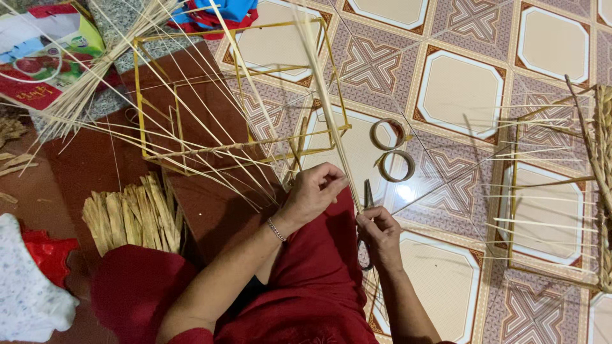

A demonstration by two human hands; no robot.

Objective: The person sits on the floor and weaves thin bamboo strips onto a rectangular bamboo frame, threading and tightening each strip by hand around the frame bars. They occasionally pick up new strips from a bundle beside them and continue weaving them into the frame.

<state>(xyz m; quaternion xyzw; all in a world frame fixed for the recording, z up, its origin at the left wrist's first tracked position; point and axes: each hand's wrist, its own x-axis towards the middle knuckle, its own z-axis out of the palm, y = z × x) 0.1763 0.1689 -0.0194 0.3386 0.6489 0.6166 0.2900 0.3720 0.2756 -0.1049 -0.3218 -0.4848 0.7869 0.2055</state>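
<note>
Left hand (313,191) fingers are closing on pale reed strands (325,95) by the yellow wire frame (242,89); right hand (377,232) is gripping scissors (368,191). Keeping strands taut seems wise.

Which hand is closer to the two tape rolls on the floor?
Right. The right hand is just below the tape rolls, by the scissors; the left hand sits farther left, pinching straw.

Even indoor light from overhead, white glare spot on the glossy patterned floor tiles (462,95) beside two tape rolls (392,150), soft shadows under the yellow wire frame (239,95), focus mostly sharp, mild wide-angle stretch at edges.
</note>
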